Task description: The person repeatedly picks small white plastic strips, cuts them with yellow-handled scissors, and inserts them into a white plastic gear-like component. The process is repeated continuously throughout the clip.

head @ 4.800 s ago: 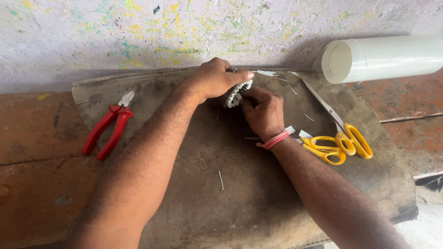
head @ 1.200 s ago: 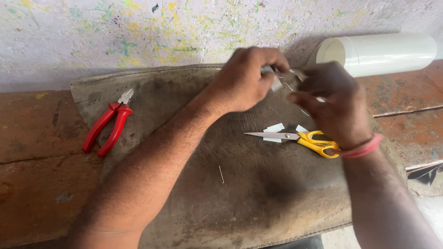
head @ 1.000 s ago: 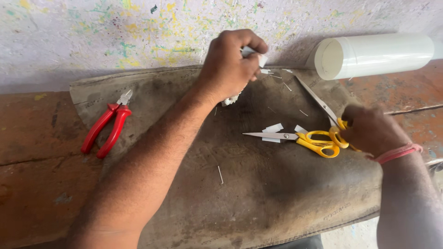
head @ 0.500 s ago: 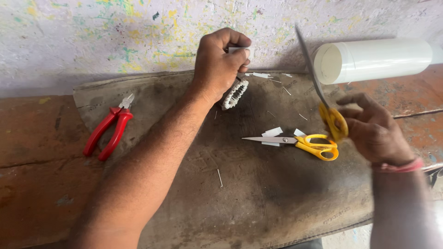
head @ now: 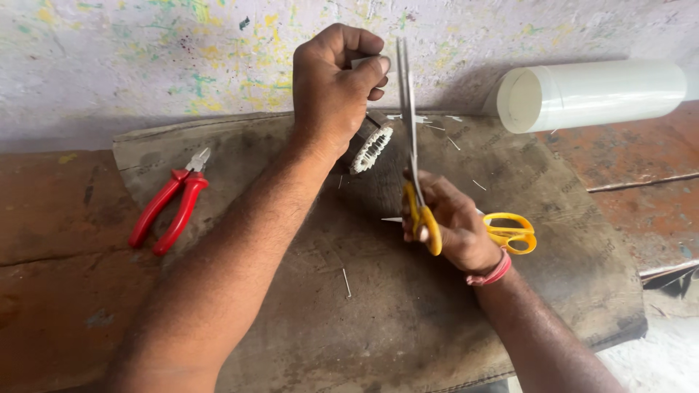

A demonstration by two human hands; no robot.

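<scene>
Left hand clamped on toothed piece near wall; right hand gripping upright scissors; open mat below, red pliers well apart.

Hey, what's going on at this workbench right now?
A person's left hand holds up a small dark piece edged with a white toothed strip. The right hand grips yellow-handled scissors, blades pointing up beside it. A second yellow-handled pair lies on the brown mat; red-handled pliers lie to the left.
</scene>
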